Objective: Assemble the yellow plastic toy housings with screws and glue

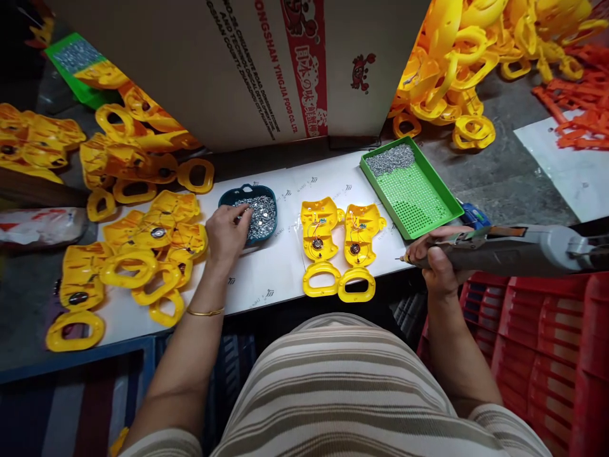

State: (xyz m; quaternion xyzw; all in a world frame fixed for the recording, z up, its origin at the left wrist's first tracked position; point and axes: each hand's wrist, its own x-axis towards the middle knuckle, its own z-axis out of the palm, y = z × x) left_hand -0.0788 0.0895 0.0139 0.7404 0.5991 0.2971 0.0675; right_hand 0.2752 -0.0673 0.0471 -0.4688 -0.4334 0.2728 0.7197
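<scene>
My left hand reaches over the dark teal dish, its thumb and fingertips pinched at the small silver screws in it. Whatever the fingertips hold is too small to make out. In my right hand is a grey electric screwdriver, its thin bit pointing left over the table's front edge. Between my hands two yellow plastic shells lie open side up, each with wires, a round metal part and a ring-shaped handle at the near end.
A green perforated tray with small metal pieces stands at the right. More yellow shells are piled at the left. Behind the white work surface rises a large carton. Orange parts lie far right, above a red crate.
</scene>
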